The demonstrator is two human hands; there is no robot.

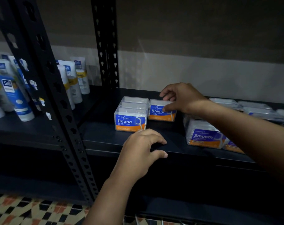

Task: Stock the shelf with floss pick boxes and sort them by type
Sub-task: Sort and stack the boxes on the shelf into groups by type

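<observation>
My right hand [183,98] pinching a Round box [160,112], its label part hidden, my left hand [141,150] loose on the shelf edge [194,154], Smooth boxes [204,135] at 3 o'clock, part covered by my arm

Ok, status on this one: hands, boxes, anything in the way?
Right hand grips the second Round box, beside the Round row. Left hand rests on the shelf edge, empty. Smooth boxes sit apart at right. Nothing blocking.
</observation>
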